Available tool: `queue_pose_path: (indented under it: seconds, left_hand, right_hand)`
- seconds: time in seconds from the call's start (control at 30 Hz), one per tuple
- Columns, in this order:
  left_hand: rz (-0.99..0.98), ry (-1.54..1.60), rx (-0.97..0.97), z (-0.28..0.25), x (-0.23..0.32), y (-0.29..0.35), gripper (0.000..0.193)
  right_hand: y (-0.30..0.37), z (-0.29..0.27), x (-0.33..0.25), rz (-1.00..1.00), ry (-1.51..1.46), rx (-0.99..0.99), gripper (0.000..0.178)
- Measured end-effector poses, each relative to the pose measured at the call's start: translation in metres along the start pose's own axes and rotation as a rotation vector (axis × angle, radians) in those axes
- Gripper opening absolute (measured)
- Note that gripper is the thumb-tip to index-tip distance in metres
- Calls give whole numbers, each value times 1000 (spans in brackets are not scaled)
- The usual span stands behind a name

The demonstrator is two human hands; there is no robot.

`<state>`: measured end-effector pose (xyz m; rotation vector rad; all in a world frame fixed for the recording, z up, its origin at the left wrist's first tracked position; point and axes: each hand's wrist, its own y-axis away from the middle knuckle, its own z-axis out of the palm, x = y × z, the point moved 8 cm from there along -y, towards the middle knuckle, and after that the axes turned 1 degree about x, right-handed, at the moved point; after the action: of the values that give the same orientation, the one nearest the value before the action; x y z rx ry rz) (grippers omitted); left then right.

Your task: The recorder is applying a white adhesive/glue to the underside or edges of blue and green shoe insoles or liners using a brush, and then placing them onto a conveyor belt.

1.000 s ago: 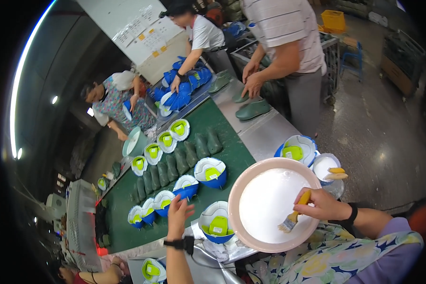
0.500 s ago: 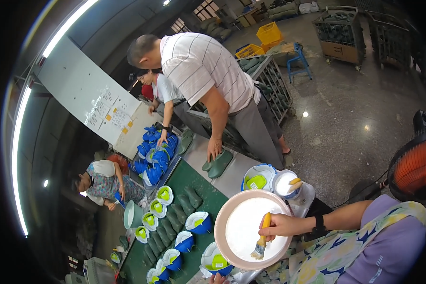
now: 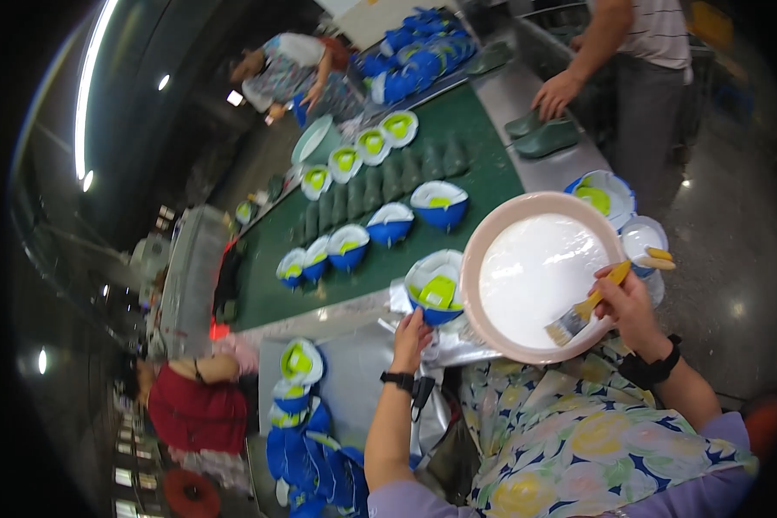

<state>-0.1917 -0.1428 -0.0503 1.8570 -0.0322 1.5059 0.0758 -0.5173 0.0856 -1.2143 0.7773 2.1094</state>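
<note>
While the right hand (image 3: 628, 312) grips a yellow-handled paintbrush (image 3: 590, 306), bristles toward half past seven over the pink basin (image 3: 471, 285), the lime-centred blue shoe upper (image 3: 437, 293) lies at one o'clock from the nearer left hand (image 3: 411, 341), whose fingertips touch it, any grip being unclear.

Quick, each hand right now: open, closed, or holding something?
Left hand: fingertips at the blue shoe upper; whether it grips cannot be told.
Right hand: closed, holding the brush.
</note>
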Motion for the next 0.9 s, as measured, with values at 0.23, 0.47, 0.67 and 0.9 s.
queue_pose_path:
  seconds: [0.23,0.47,0.67,0.9]
  left_hand:
    - [9,-6,88,9,17,11,63]
    - [65,-74,30,17,12,-3,60]
    - [15,118,-67,20,9,5,49]
    - [-52,25,-60,3,4,-1,39]
  right_hand:
    - [4,-3,10,8,-43,-52,16]
    - [3,-3,13,29,2,-77,16]
    - [4,6,1,-68,172,-104,18]
    - [6,12,-6,-234,288,-104,24]
